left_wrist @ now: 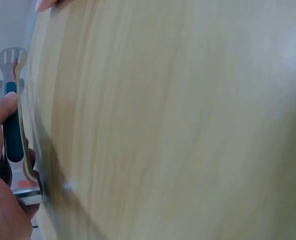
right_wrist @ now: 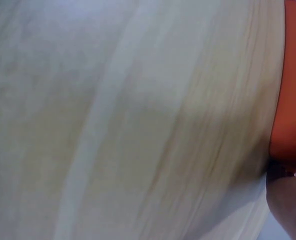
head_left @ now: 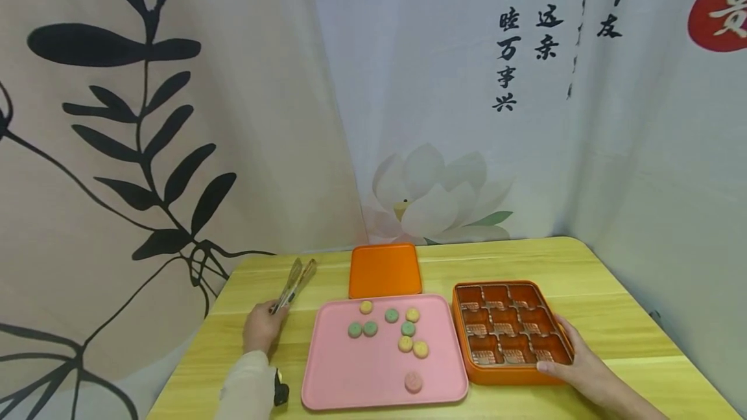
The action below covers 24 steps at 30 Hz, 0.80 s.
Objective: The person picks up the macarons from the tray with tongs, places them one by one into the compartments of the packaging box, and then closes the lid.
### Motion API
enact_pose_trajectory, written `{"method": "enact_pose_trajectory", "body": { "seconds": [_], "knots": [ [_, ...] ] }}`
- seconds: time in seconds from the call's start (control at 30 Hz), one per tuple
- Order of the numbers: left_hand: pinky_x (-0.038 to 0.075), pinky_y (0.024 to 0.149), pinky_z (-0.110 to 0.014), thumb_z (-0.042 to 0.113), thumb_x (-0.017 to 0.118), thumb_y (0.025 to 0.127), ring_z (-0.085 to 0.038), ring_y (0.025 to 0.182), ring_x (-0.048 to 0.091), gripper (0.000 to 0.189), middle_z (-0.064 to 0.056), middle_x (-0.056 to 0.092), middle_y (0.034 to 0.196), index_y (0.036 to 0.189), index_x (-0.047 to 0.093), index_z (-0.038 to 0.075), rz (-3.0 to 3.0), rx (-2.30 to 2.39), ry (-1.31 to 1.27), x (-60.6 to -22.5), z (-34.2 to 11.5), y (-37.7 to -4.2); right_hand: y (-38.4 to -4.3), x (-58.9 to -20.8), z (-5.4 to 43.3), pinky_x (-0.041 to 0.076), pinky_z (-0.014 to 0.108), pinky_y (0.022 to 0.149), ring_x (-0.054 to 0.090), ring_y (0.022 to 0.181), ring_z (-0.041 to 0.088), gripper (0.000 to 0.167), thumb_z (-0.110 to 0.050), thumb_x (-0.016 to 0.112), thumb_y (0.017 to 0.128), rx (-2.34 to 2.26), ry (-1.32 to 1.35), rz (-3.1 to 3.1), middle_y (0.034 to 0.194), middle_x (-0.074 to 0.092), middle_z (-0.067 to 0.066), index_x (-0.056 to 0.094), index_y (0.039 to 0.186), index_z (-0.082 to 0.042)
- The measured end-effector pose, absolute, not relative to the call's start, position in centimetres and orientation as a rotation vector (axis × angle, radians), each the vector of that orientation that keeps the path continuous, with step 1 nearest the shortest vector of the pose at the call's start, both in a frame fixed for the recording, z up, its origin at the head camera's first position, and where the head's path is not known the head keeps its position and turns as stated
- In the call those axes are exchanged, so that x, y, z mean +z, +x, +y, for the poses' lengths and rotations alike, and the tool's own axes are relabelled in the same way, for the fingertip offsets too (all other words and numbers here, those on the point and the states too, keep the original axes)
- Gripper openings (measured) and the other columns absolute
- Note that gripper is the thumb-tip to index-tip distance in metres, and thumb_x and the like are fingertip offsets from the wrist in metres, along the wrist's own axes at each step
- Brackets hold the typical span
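My left hand (head_left: 264,327) grips a pair of metal tongs (head_left: 299,282) with dark handles, left of the pink tray. In the left wrist view the thumb presses along the dark grip (left_wrist: 12,132) and the slotted tips point away. On the right, my right hand (head_left: 585,371) holds the near right corner of an orange box (head_left: 502,376), thumb over the rim and fingers along its side. A clear divided insert (head_left: 504,319) with several square compartments lines the box. The right wrist view catches only the orange wall (right_wrist: 293,85) and part of the hand.
Between my hands lies a pink tray (head_left: 356,378) bearing several small round yellow and green pieces (head_left: 370,328) and one pink round piece (head_left: 413,382). An orange lid (head_left: 385,271) lies behind it. Printed curtains (head_left: 280,115) hang behind the wood-grain table (head_left: 613,303).
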<state>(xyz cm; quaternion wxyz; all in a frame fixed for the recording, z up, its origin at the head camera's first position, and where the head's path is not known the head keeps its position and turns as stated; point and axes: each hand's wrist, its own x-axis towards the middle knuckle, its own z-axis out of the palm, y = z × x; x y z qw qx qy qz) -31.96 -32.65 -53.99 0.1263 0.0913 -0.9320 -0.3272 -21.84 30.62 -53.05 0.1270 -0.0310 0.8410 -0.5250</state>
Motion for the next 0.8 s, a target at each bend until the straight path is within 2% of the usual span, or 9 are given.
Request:
{"method": "enact_pose_trajectory", "body": {
  "seconds": [0.1, 0.23, 0.3, 0.53, 0.67, 0.8],
  "knots": [
    [0.047, 0.067, -0.046, 0.027, 0.064, 0.096, -0.028, 0.075, 0.054, 0.039, -0.021, 0.063, 0.097, 0.118, 0.067, -0.005, -2.718, -0.93, 0.25, -53.5, -33.4, -31.7, -21.9, -53.0, 30.6, 0.037, 0.064, 0.098, 0.033, 0.132, 0.057, 0.106, -0.03, 0.068, 0.095, -1.5, -0.099, 2.473, 0.151, 0.017, 0.041, -0.016, 0.155, -0.005],
    [0.047, 0.069, -0.044, 0.027, 0.065, 0.096, -0.027, 0.078, 0.056, 0.038, -0.021, 0.066, 0.1, 0.117, 0.067, -0.004, -2.721, -0.907, 0.217, -52.5, -34.1, -31.2, -21.9, -53.0, 30.7, 0.037, 0.065, 0.097, 0.033, 0.131, 0.058, 0.105, -0.029, 0.068, 0.095, -1.476, -0.107, 2.5, 0.15, 0.018, 0.043, -0.015, 0.155, -0.003],
    [0.046, 0.065, -0.041, 0.028, 0.066, 0.096, -0.025, 0.075, 0.055, 0.038, -0.02, 0.067, 0.101, 0.118, 0.067, -0.003, -2.721, -0.921, 0.197, -51.9, -34.3, -30.9, -21.8, -53.1, 30.7, 0.037, 0.065, 0.097, 0.033, 0.132, 0.058, 0.104, -0.028, 0.068, 0.095, -1.48, -0.107, 2.498, 0.15, 0.018, 0.042, -0.015, 0.155, -0.003],
    [0.039, 0.05, -0.03, 0.029, 0.066, 0.096, -0.016, 0.06, 0.047, 0.039, -0.008, 0.064, 0.083, 0.123, 0.065, 0.001, -2.746, -1.008, 0.114, -50.2, -34.8, -29.9, -21.6, -53.0, 30.8, 0.037, 0.066, 0.097, 0.032, 0.131, 0.058, 0.103, -0.028, 0.067, 0.096, -1.485, -0.12, 2.512, 0.15, 0.018, 0.042, -0.014, 0.155, -0.003],
    [0.04, 0.048, -0.028, 0.029, 0.07, 0.093, -0.014, 0.057, 0.046, 0.045, -0.01, 0.066, 0.092, 0.126, 0.064, -0.001, -2.756, -1.021, 0.071, -49.7, -35.0, -28.9, -21.7, -53.1, 30.7, 0.038, 0.063, 0.097, 0.037, 0.13, 0.056, 0.103, -0.027, 0.068, 0.095, -1.501, -0.123, 2.516, 0.149, 0.021, 0.043, -0.013, 0.155, -0.004],
    [0.039, 0.046, -0.026, 0.04, 0.072, 0.091, -0.014, 0.057, 0.045, 0.053, -0.007, 0.066, 0.092, 0.126, 0.065, 0.002, -2.802, -1.002, 0.027, -49.3, -34.7, -28.0, -21.6, -53.3, 30.6, 0.04, 0.061, 0.098, 0.041, 0.127, 0.055, 0.103, -0.027, 0.069, 0.095, -1.509, -0.111, 2.515, 0.149, 0.018, 0.043, -0.012, 0.156, -0.005]
  ]
}}
